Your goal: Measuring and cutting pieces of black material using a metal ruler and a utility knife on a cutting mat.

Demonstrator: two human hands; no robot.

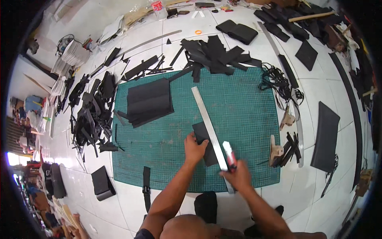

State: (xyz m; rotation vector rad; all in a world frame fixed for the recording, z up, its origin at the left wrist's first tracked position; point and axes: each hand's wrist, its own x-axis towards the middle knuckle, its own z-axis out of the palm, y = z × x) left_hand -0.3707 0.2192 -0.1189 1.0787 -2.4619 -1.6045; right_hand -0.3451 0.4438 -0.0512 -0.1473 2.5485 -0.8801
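A small black piece of sheet material (207, 139) lies on the green cutting mat (246, 107), partly under a long metal ruler (206, 119). My left hand (195, 149) grips the piece at its left side, thumb on top and fingers along the edge. To the right of the ruler, my right hand (238, 175) is closed around a red-handled utility knife (230, 159), its pale front end pointing away from me. This hand is slightly blurred, and its fingers are close to the ruler's near end. A stack of larger black sheets (149, 99) rests on the mat's upper left.
Black offcuts are heaped beyond the mat (215, 53) and at its left (93, 113). Tangled black cords (275, 81) and a wooden-handled tool (275, 150) lie at its right edge. A buckled black strap (146, 185) crosses the near-left edge. My foot (206, 205) is close by.
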